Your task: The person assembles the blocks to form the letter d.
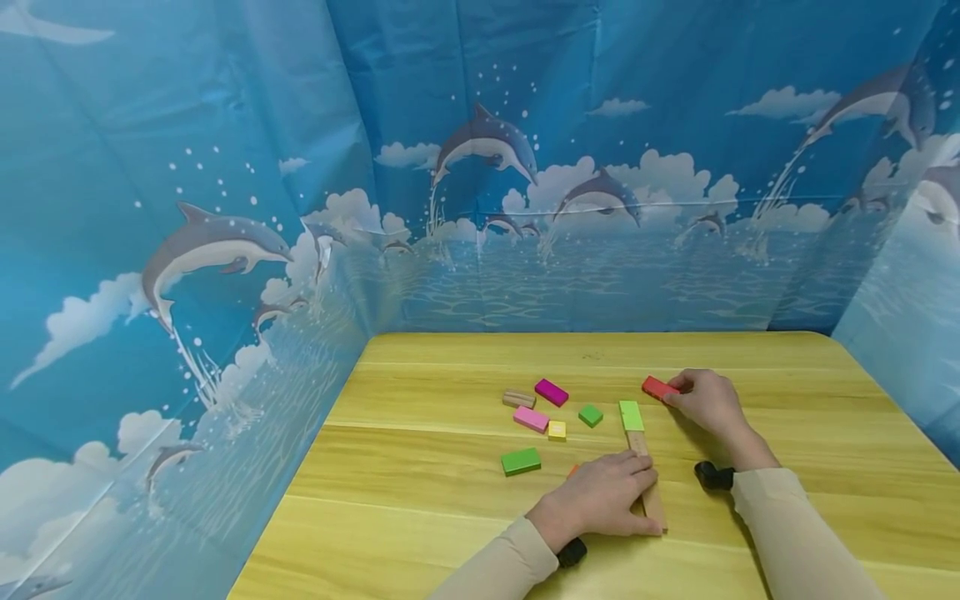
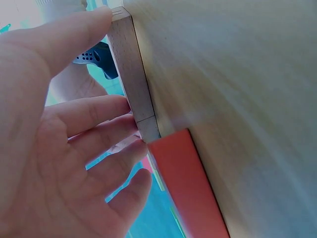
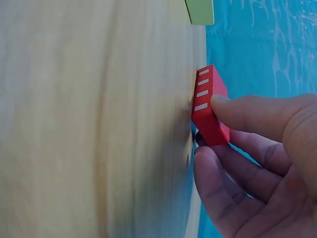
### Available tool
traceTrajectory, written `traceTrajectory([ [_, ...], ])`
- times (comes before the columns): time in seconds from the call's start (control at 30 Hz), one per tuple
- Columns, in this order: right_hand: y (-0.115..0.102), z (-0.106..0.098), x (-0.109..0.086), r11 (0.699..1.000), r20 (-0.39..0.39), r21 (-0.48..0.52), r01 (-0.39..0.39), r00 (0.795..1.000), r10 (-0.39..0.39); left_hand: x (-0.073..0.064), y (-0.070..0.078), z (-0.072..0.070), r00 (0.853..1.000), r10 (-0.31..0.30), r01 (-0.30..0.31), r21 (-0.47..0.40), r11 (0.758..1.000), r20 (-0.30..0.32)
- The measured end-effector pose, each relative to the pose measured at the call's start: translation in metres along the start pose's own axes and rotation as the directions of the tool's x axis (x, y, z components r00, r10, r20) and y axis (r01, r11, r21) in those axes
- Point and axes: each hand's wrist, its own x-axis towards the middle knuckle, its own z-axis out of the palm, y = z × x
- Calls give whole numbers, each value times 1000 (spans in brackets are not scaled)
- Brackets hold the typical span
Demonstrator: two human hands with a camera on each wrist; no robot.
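your right hand was pinching the red block between thumb and fingers; in the right wrist view the block sat on edge against the table, white dashes showing on one narrow face, so it looked grasped but not yet lifted clear. your left hand lay flat, fingers relaxed, pressing on the plain wooden strip near the front of the table; nothing clenched there. the left wrist view showed the fingers alongside the strip with an orange-red block butted at its end. a light green block lay touching the strip's far end, so you seemed to be laying blocks out in a line, pickup step in hand. my read: the next move called for carrying the red block over to the line and setting it flush, while the left hand steadied the strip. spare pieces sat to the left: magenta block, pink block, yellow cube, small green cube, green block, wooden cylinder.
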Motion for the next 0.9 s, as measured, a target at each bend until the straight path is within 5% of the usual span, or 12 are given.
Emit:
traceTrajectory([
  [0.33,-7,2,-1,999,10,48,15,1000,-16,-1,0,1,1000,-3,3,8,1000,5],
  [0.63,-15,4,-3,998,178,50,49,982,-58,-1,1,0,1000,11,-11,9,1000,6],
  [0.9,-22,5,-2,997,169,62,47,984,-57,0,0,-1,1000,7,-7,-4,1000,-5],
])
